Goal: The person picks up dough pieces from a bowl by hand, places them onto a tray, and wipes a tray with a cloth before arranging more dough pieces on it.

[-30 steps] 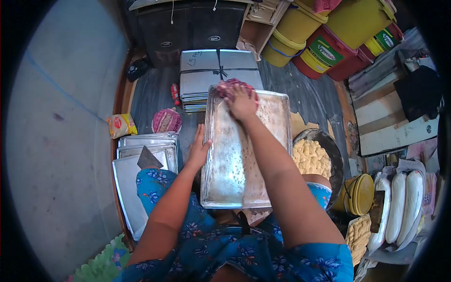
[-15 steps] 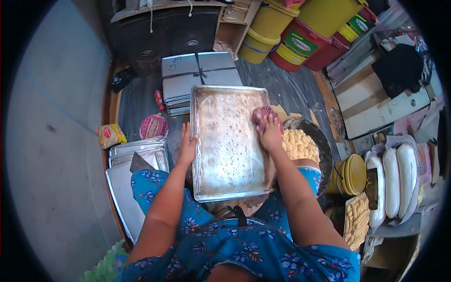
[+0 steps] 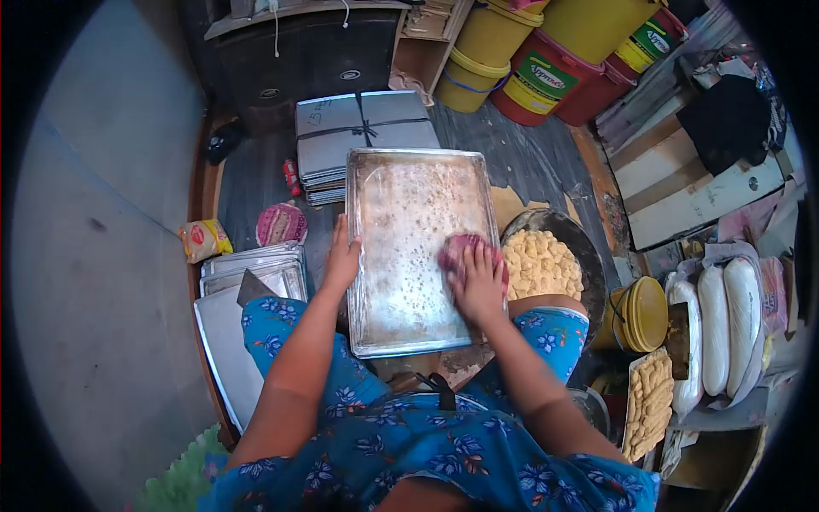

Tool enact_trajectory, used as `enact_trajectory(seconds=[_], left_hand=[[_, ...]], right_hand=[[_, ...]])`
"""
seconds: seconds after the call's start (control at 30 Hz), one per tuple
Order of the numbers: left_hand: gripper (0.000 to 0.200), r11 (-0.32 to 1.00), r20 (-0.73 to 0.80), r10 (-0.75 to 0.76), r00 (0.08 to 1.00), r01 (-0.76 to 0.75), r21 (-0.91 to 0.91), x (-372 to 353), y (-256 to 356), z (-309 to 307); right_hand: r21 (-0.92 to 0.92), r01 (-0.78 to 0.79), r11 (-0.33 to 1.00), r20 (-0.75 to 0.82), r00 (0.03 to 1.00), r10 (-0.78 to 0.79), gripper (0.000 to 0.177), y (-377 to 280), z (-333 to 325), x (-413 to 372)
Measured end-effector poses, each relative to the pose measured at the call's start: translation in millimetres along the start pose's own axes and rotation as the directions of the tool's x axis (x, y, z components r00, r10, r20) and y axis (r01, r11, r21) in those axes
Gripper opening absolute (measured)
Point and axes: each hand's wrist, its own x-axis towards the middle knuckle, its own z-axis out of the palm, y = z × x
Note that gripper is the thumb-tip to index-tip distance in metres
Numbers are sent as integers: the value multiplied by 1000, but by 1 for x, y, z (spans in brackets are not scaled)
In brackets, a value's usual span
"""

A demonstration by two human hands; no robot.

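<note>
While the baking tray (image 3: 409,222) lies before the person, between a stack of trays (image 3: 256,266) and a bowl (image 3: 597,271) of dough pieces, its left rim is touched by the left hand (image 3: 343,256), grip apart. A pink cloth (image 3: 455,249) is clamped under the right hand (image 3: 479,286) at its right rim.

Small home bakery: stacked baking trays (image 3: 363,136), dough pieces in bowl (image 3: 541,264), ingredient buckets (image 3: 546,81).
</note>
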Motion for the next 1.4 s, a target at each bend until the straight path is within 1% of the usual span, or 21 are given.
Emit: enact_trajectory(seconds=[0.2,0.3,0.37,0.4,0.43,0.47,0.53,0.67,0.7,0.77,0.83,0.87,0.9,1.0,1.07,1.1,1.17,1.27,1.3,1.37,1.4], left_hand=[[62,997,-21,49,999,-51,-58,2,0,-1],[62,996,-12,63,998,-63,-58,9,-16,2],[62,996,-7,47,999,-47,-73,5,-13,0],[62,995,-3,39,999,-40,-95,5,-13,0],[62,992,4,30,1000,-30,-119,5,-14,1],[62,964,14,17,1000,-12,-265,5,-18,3],[62,843,49,-14,999,38,-536,8,-26,9],[63,993,-34,92,995,-94,-66,3,-14,2],[64,986,-34,66,997,-60,155,-1,-3,0],[65,830,-58,40,998,-1,558,-8,38,-9],[68,667,55,85,995,-98,739,-9,60,-1],[70,568,109,98,989,-145,810,-8,66,4],[71,578,136,130,982,-187,794,-8,67,16],[73,589,251,210,945,-327,739,-16,87,63],[75,598,416,257,872,-482,641,-46,117,100],[76,601,502,303,810,-571,559,-71,126,118],[76,578,674,433,598,-758,301,-135,136,138],[58,351,797,592,118,-928,-123,-209,136,129],[51,774,872,458,172,-559,-297,-214,111,133],[43,807,874,385,297,-567,-163,-185,150,90],[36,866,775,324,542,-500,-13,-170,153,76]], right_hand=[[18,-80,997,-63,995,81,71,-1,31,185],[55,59,997,-81,995,-55,70,-34,37,207],[104,277,955,-128,956,-264,66,-58,44,190],[135,355,925,-36,935,-354,62,-76,20,162],[221,450,865,-68,892,-447,61,-83,30,139],[214,514,831,-91,857,-507,62,-93,33,108],[201,610,766,30,778,-628,63,-105,13,38],[462,678,571,116,593,-797,57,-86,-23,-87],[601,580,549,157,588,-793,55,-76,-31,-100],[813,343,471,227,559,-798,53,-50,-55,-118],[885,-47,464,326,773,-544,44,-22,-81,-133],[865,-27,502,267,871,-412,43,-5,-79,-140],[864,-90,495,244,936,-255,43,11,-70,-150],[968,-157,194,104,961,257,52,36,-69,-151],[992,-98,-84,125,901,416,62,46,-76,-138],[989,40,-143,43,847,530,64,45,-75,-129],[938,115,-326,71,859,506,64,53,-76,-122],[852,96,-515,172,878,447,64,61,-75,-127],[822,71,-564,213,882,421,63,64,-73,-127],[802,95,-589,185,899,397,60,63,-79,-124],[790,100,-605,184,903,389,59,60,-81,-129]])
